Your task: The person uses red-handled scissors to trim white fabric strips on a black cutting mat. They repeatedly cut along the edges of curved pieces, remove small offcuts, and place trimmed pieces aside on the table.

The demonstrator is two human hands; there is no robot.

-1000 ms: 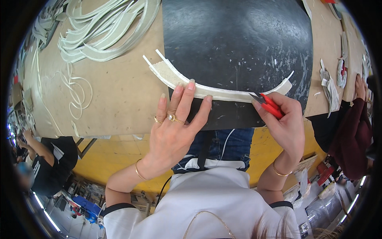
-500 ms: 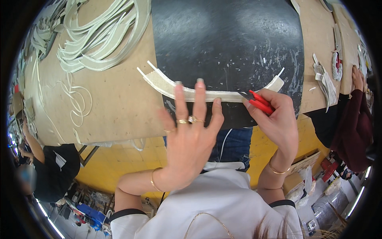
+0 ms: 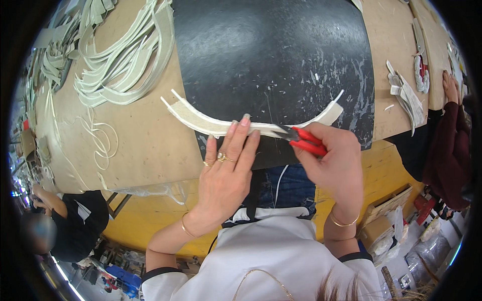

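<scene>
A long curved cream strip (image 3: pixel 201 119) lies across the front of a black cutting mat (image 3: pixel 271 60) on a brown work table (image 3: pixel 145 145). My left hand (image 3: pixel 228 168), flat with fingers together, presses its fingertips on the strip near the middle. My right hand (image 3: pixel 334 158) grips red-handled snips (image 3: pixel 301 140) whose blades meet the strip's lower edge just right of my left fingertips. The strip's right end (image 3: pixel 331 113) curls up on the mat.
A heap of similar cream strips (image 3: pixel 115 65) lies at the table's far left, with thin offcut threads (image 3: pixel 103 140) near it. Small scraps and a tool (image 3: pixel 406 90) sit at the right. Another person's sleeve (image 3: pixel 452 145) is at right, and a person (image 3: pixel 70 226) below left.
My left hand has come down from raised and spread to flat on the strip. The snips have moved left along the strip's edge.
</scene>
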